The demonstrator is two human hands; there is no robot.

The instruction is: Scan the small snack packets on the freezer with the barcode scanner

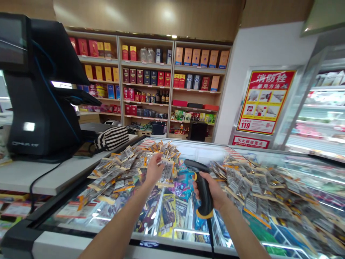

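Note:
My left hand (pixel 154 169) is closed, its fingertips pinching a small clear packet (pixel 167 170) with a pale strip along its edge. It hovers beside the left pile of similar packets (pixel 118 176), which lies on the glass top of a chest freezer. In my right hand (pixel 215 190) is a black and yellow barcode scanner (pixel 204 192), gripped by its handle. The scanner's head points left toward the packet, and its cable hangs down to the front edge. A second packet pile (pixel 258 187) spreads out to the right of the scanner.
Colourful frozen goods (pixel 168 216) show through the freezer glass. On the left counter stand a black checkout terminal (pixel 40 93) and a striped black-and-white bag (pixel 111 138). Shelves of boxed bottles (pixel 147 77) line the back wall. A red and yellow fire notice (pixel 265 102) hangs right.

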